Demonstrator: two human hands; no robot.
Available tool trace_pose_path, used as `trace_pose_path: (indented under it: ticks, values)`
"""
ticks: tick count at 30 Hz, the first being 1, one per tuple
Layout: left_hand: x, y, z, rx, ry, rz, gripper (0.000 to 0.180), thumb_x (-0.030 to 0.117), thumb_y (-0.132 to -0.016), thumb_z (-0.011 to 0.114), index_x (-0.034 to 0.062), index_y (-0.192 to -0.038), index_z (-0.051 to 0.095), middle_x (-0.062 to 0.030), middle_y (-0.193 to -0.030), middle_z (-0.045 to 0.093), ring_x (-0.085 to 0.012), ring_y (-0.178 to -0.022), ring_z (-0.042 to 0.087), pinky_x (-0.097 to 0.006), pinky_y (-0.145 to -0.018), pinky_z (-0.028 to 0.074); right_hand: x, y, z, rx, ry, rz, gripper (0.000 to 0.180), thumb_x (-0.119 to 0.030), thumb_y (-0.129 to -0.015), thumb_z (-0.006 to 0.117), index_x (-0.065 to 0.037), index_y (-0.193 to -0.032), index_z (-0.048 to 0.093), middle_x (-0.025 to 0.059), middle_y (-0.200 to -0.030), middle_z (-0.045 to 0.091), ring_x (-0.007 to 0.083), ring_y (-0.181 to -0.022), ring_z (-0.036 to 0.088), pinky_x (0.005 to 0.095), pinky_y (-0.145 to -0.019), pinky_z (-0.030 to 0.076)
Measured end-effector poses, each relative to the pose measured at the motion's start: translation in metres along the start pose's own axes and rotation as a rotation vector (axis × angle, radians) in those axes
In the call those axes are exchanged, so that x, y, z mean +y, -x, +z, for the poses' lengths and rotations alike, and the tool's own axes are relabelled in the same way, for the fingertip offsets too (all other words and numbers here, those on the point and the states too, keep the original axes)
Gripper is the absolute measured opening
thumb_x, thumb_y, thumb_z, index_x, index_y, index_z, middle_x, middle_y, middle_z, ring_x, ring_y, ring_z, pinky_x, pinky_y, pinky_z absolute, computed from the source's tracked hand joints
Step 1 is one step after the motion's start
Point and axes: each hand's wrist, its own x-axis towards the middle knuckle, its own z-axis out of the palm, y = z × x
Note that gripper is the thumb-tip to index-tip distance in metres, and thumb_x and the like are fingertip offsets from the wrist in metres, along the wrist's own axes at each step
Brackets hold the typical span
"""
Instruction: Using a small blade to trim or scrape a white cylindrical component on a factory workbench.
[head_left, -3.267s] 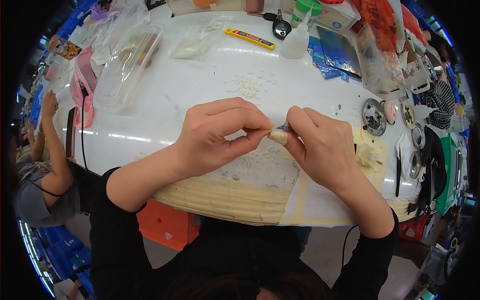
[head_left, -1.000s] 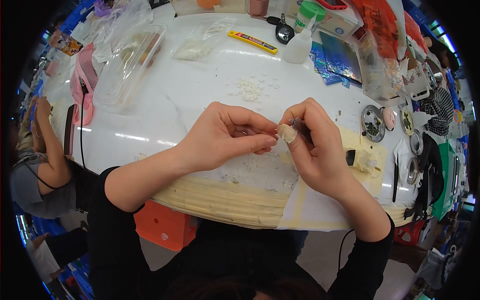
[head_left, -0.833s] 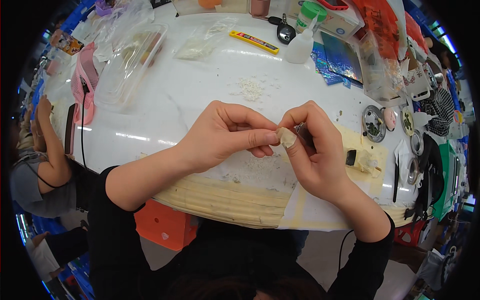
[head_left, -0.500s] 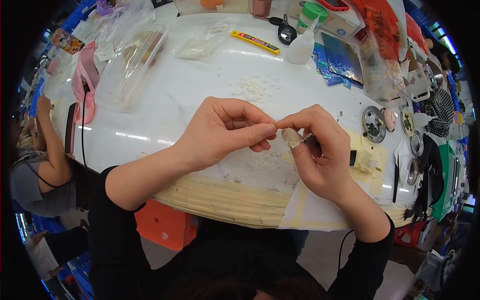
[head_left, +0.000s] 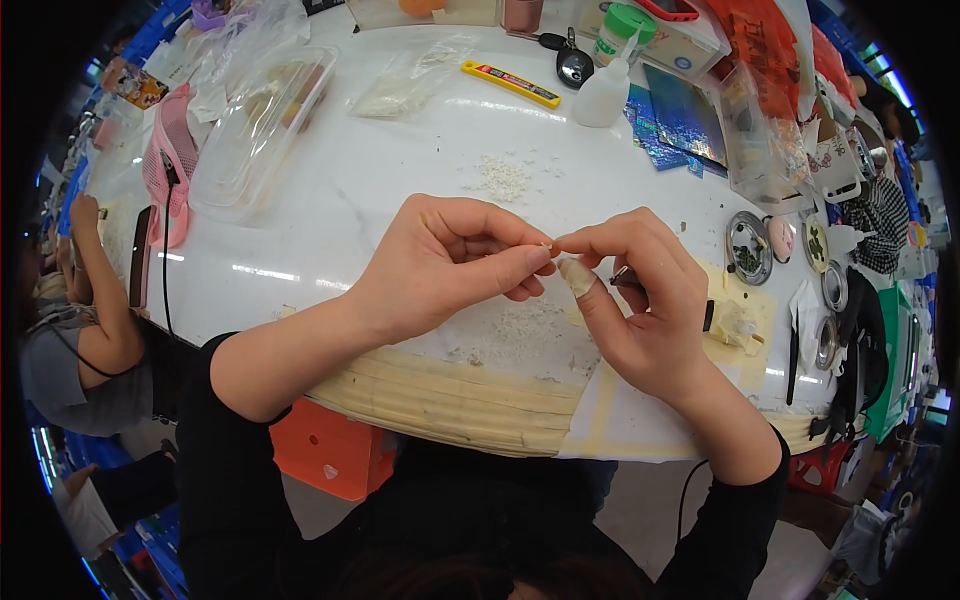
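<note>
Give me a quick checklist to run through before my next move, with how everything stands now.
1. Left hand, thumb and index finger pinched: ok.
2. Pale speck gripped securely at those fingertips: cannot tell, too small.
3. Right hand holding the metal tool: ok.
4. Tape around the right thumb: ok.
5. Surface below the hands free of white crumbs: not ok, they're scattered there.
6. Squeeze bottle apart from both hands: ok.

Metal tool (head_left: 624, 276) now deeper in the right hand (head_left: 652, 310), farther from the left hand (head_left: 432, 255).
</note>
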Motion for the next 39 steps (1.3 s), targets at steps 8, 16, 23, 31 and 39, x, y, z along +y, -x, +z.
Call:
trace_pose_path:
  ticks: [8,16,23,31,39]
  values:
    - [0.0006,-0.0002,0.0021,0.022,-0.056,-0.036,0.012,0.005,-0.092,0.064,-0.0037,-0.100,0.067,-0.0118,-0.092,0.071,-0.0159,-0.083,0.070,-0.027,-0.073,0.059,-0.0007,0.0028,0.0021,0.025,0.074,-0.039,0.037,0.012,-0.067,0.062,-0.004,-0.099,0.069,0.0062,-0.085,0.060,0.0175,-0.068,0.063,0.0274,-0.057,0.054]
    - [-0.0038,0.0030,0.0042,0.066,-0.261,0.159,0.011,-0.003,-0.089,0.064,-0.0046,-0.098,0.069,-0.0105,-0.091,0.070,-0.0122,-0.081,0.068,-0.023,-0.070,0.056,0.0009,-0.0016,0.0007,-0.027,0.335,-0.089,0.021,-0.018,-0.080,0.073,-0.007,-0.092,0.059,0.0045,-0.076,0.058,0.0187,-0.060,0.060,0.0293,-0.046,0.044]
    - [-0.0053,0.0036,0.0031,0.022,-0.442,0.372,0.019,-0.009,-0.083,0.064,-0.0032,-0.100,0.071,-0.0103,-0.088,0.070,-0.0109,-0.077,0.066,-0.022,-0.065,0.051,0.0048,0.0016,0.0017,-0.101,0.535,-0.027,0.035,-0.039,-0.087,0.067,-0.009,-0.080,0.051,0.0034,-0.063,0.053,0.0226,-0.051,0.056,0.0336,-0.044,0.041]
    - [-0.0013,0.0016,0.0030,0.018,-0.636,0.498,0.021,-0.010,-0.080,0.066,-0.0020,-0.099,0.072,-0.0091,-0.083,0.071,-0.0118,-0.073,0.066,-0.023,-0.066,0.052,0.0062,0.0025,0.0030,-0.125,0.534,-0.006,0.034,-0.039,-0.089,0.065,-0.009,-0.080,0.051,0.0043,-0.063,0.053,0.0242,-0.052,0.056,0.0350,-0.044,0.041]
    - [-0.0007,0.0006,0.0031,0.010,-0.657,0.502,0.020,-0.009,-0.079,0.066,-0.0014,-0.097,0.072,-0.0089,-0.082,0.071,-0.0127,-0.073,0.067,-0.024,-0.065,0.052,0.0045,0.0025,0.0007,-0.141,0.528,0.009,0.031,-0.035,-0.088,0.066,-0.009,-0.081,0.051,0.0047,-0.063,0.053,0.0254,-0.052,0.056,0.0362,-0.044,0.041]
